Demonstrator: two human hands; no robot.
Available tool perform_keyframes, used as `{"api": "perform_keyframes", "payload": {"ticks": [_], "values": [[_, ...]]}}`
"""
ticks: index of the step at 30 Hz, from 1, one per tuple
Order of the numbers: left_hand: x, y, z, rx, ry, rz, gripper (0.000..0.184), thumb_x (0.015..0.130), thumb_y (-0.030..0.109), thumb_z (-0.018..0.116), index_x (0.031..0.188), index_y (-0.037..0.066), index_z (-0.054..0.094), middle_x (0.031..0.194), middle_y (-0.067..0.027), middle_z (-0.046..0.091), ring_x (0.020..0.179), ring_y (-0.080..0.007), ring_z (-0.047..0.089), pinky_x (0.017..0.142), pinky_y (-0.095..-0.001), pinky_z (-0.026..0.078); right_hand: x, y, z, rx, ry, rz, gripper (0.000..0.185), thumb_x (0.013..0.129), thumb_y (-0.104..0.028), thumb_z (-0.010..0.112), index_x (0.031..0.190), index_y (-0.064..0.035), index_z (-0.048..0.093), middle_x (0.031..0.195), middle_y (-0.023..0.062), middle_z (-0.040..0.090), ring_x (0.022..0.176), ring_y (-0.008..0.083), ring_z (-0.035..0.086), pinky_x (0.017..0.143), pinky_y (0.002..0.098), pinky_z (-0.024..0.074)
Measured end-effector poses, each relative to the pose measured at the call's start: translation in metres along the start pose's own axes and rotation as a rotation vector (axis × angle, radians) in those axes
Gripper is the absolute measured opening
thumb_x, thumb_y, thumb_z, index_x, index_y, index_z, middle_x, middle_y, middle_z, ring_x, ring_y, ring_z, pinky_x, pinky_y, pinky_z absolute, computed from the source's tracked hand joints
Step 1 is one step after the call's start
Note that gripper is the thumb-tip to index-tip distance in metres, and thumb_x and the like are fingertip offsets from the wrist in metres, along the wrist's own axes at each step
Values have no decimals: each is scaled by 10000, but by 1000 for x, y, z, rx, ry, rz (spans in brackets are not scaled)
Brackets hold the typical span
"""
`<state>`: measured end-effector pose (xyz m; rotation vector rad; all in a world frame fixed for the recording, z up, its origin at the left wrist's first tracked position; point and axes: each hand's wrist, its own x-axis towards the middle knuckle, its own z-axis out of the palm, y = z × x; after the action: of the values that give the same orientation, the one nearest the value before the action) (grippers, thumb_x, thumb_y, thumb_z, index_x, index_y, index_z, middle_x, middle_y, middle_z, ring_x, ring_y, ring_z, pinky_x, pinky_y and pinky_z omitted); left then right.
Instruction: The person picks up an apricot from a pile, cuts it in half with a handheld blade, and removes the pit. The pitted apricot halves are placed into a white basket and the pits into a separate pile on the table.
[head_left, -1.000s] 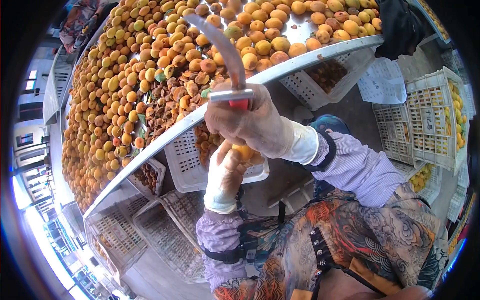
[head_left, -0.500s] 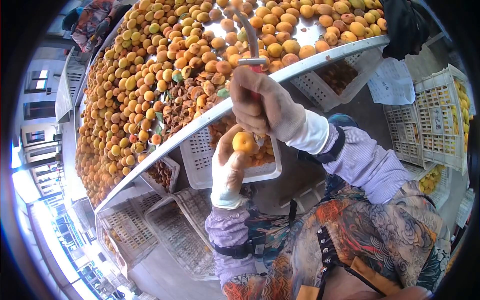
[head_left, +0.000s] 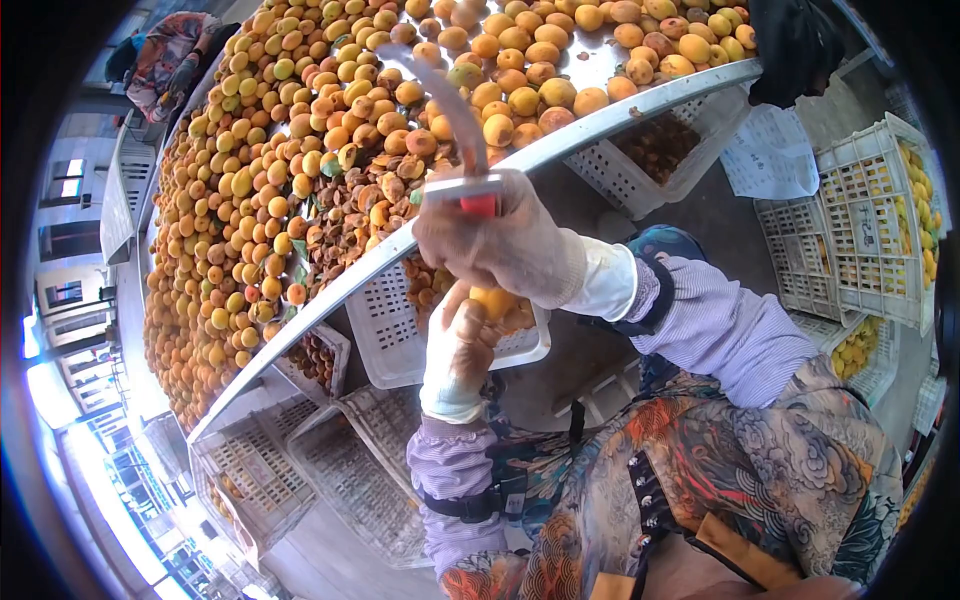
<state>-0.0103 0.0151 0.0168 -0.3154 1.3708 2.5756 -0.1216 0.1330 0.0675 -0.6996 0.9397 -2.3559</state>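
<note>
My left hand [head_left: 457, 352], in a stained pale glove, is closed around an apricot [head_left: 493, 303] just below the table edge. Directly above it, my right hand [head_left: 515, 240] grips the red handle of a curved knife [head_left: 462, 120]. The blade points up and away, over the fruit, and is smeared by motion. My right hand's lower fingers overlap the top of the apricot, so whether they touch it is hidden. Whole apricots [head_left: 270, 190] cover the table, with a heap of brown, split pieces [head_left: 345, 215] near its edge.
The raised metal rim [head_left: 560, 143] of the table runs diagonally ahead of me. Below my hands is a white crate [head_left: 385, 345] holding orange pieces. Stacked crates [head_left: 870, 225] stand at right, others [head_left: 365, 470] at lower left. Another person [head_left: 172, 62] is at far upper left.
My right hand has moved down and left over the apricot, covering its upper part. The knife has tilted further left. The view has shifted slightly.
</note>
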Motion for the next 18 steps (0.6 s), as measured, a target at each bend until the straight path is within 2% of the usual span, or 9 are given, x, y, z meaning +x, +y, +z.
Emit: {"api": "perform_keyframes", "payload": {"ticks": [2,6,9,10,11,14,15,17,18], "values": [[0,0,0,-24,-10,-12,617,854,385,629,1244,-51,433,1136,-138,558,971,-243,599,832,-370,515,-1,4,4,-74,0,32,202,858,-258,662,854,-57,640,724,-42,586,679,25,521,612,192,450],[-6,-7,2,-45,65,-44,636,836,403,648,1220,-63,452,1109,-132,570,948,-222,601,806,-337,515,-6,14,6,-171,-2,-11,163,845,-217,678,886,-62,650,745,-38,599,711,26,533,628,182,453],[-12,-5,-5,34,-9,30,626,825,397,661,1206,-53,451,1105,-130,569,957,-236,614,816,-344,530,3,7,-6,268,79,322,318,938,-321,499,720,-91,520,467,-65,396,347,53,352,341,221,328],[-14,-1,-1,81,-11,53,644,815,372,681,1227,-58,435,1126,-128,551,1012,-233,584,854,-346,506,12,14,-10,491,206,456,369,955,-366,431,682,-118,445,408,-75,236,268,73,188,265,249,206],[-14,0,-3,82,-16,58,644,815,372,681,1227,-58,435,1126,-128,551,1012,-233,584,854,-346,506,10,16,-12,486,203,452,369,955,-366,431,682,-118,445,408,-75,236,268,73,188,265,249,206],[-18,8,-5,201,-20,96,641,832,333,670,1262,-61,405,1148,-132,534,1046,-228,557,916,-353,468,12,14,-19,868,-53,454,353,936,-391,476,703,-126,464,424,-92,215,284,53,191,270,218,205],[-14,12,-3,148,14,133,647,832,317,671,1280,-56,389,1155,-132,530,1044,-226,556,934,-354,452,19,13,-26,879,-82,425,357,934,-397,481,705,-123,467,434,-89,220,293,51,182,276,216,183],[-12,18,-2,124,49,174,655,833,302,672,1298,-51,373,1161,-133,526,1041,-223,554,952,-355,437,14,8,-20,516,73,467,359,931,-409,482,721,-118,475,442,-83,233,296,55,202,287,222,173],[-10,14,-7,100,93,226,670,824,312,681,1303,-46,377,1154,-131,533,1017,-218,562,922,-346,448,10,6,-10,375,168,495,372,925,-428,485,737,-107,475,441,-69,251,297,61,229,295,231,175]]}}
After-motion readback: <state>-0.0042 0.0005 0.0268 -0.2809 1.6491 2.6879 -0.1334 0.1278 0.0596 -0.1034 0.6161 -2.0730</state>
